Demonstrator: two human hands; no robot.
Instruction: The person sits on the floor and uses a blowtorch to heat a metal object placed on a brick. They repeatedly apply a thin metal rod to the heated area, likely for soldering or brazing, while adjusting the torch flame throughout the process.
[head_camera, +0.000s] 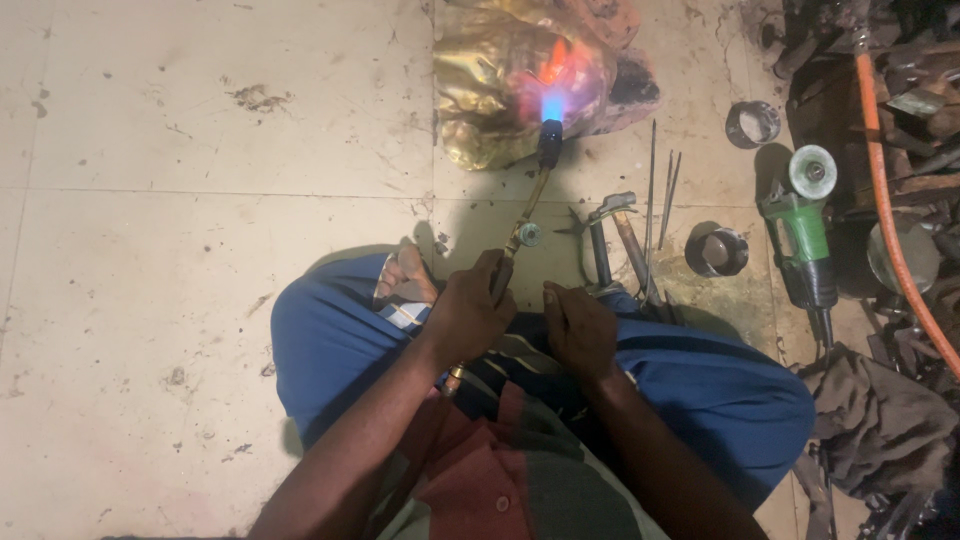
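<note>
The left hand (468, 312) grips a lit gas torch (528, 200) — flame on the brass piece (490, 90) ahead — right hand (578, 328) empty, loosely curled beside it; a wavering flame could scorch the bare foot (405, 275) near the torch.

Floor (180, 200) left: open tiles. Ahead: lit torch (535, 175) and brass piece (490, 90) block. Right: hammers (615, 240), rods (660, 190), metal rings (716, 250), green grinder (805, 235), orange hose (890, 220) crowd passage.
</note>
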